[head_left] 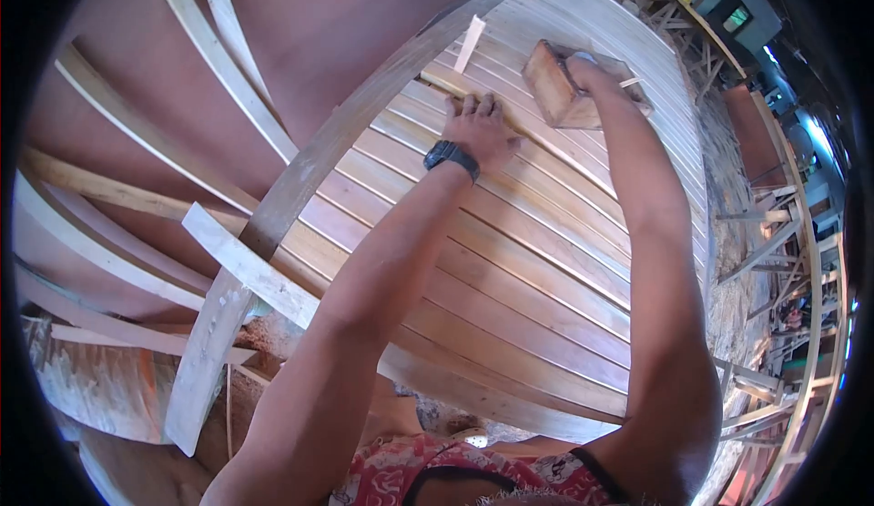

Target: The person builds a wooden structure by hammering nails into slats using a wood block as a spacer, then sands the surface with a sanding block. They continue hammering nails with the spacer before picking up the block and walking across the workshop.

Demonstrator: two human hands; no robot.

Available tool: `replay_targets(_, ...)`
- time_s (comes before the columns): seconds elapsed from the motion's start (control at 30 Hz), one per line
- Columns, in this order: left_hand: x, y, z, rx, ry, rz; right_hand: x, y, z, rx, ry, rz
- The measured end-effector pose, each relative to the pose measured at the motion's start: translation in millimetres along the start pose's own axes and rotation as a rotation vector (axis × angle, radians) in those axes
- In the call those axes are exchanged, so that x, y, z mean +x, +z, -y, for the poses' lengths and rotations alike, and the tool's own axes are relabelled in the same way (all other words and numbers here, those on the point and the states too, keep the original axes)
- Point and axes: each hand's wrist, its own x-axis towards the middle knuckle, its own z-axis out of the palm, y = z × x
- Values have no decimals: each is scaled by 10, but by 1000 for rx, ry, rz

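Note:
My left hand (480,133) lies with its fingers apart on the slatted wooden surface (510,251), near its upper left edge, a dark watch on the wrist. Farther up and to the right, my right hand (590,71) reaches into an open wooden box (552,87) that rests on the slats. The box wall and shadow partly hide its fingers, and what they touch inside cannot be made out. A short pale wood strip (469,44) sticks up from the slats between the box and the surface's left edge.
Curved wooden ribs (223,60) fan out at the left beside a large reddish-brown surface (319,24). A pale curved plank (250,265) crosses the frame's edge beam (300,174). Timber framing (801,324) stands along the right.

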Motion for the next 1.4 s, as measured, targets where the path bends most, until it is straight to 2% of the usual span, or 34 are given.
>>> replay_targets(0.13,-10,10,7,20,12,-14,103,107,-96,182,26,-48)
replay_targets(0.2,-7,-10,5,30,11,-2,92,101,-124,131,-61,-51)
replay_targets(0.3,-12,-37,3,22,5,21,128,115,-119,80,-64,-118)
replay_targets(0.5,-4,-23,-3,4,4,8,42,31,-58,-37,-61,-126)
replay_targets(0.7,-11,-38,-3,-1,-2,16,178,112,-143,43,-25,-167)
replay_targets(0.8,-20,-40,7,-7,-3,31,229,86,-118,-103,-48,-79)
replay_targets(1.23,-10,-61,-7,-2,-11,57,100,61,-8,142,156,-182)
replay_targets(1.33,-2,-46,-9,-22,-7,48,14,-18,20,105,171,-244)
replay_targets(1.4,3,-25,-6,-35,0,36,-218,-173,166,-150,94,-273)
